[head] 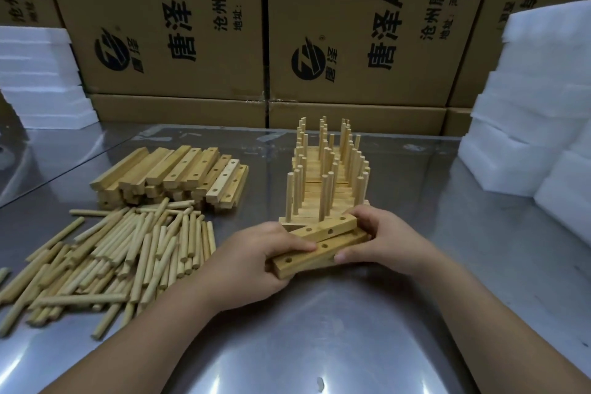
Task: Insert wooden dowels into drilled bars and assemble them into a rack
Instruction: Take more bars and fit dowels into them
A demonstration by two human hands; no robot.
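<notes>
— Hands first: what has each got?
— Left hand (265, 261) is curled round the left ends of two drilled bars, thumb laid across the top of the near bar (343, 243) and fingers tucked underneath. Right hand (383, 240) grips the right ends, thumb pressed against the near edge and fingers wrapped over the far side.
— How do the bars lie?
— Side by side, holes up, the far bar (319, 230) touching the near one along the right part of its length. Both slant, with their left ends closer to the person. I cannot tell whether they rest on the desk (319, 329) or are lifted off it.
— And around them, starting at the left?
— Far left of the left hand, at the back, white foam slabs (38, 73) are stacked. Nearer, just left of that hand, loose dowels (128, 253) lie in a wide heap. Beyond the heap sits a stack (179, 173) of unfilled bars, holes showing along several of them.
— The rack?
— Just beyond both hands, close to the far bar. The rack (326, 189) is a run of bars laid one behind another, each carrying upright dowels in three lines.
— Further right?
— More foam blocks (537, 125), well right of the right hand. Printed cardboard boxes (179, 25) wall off the back.
</notes>
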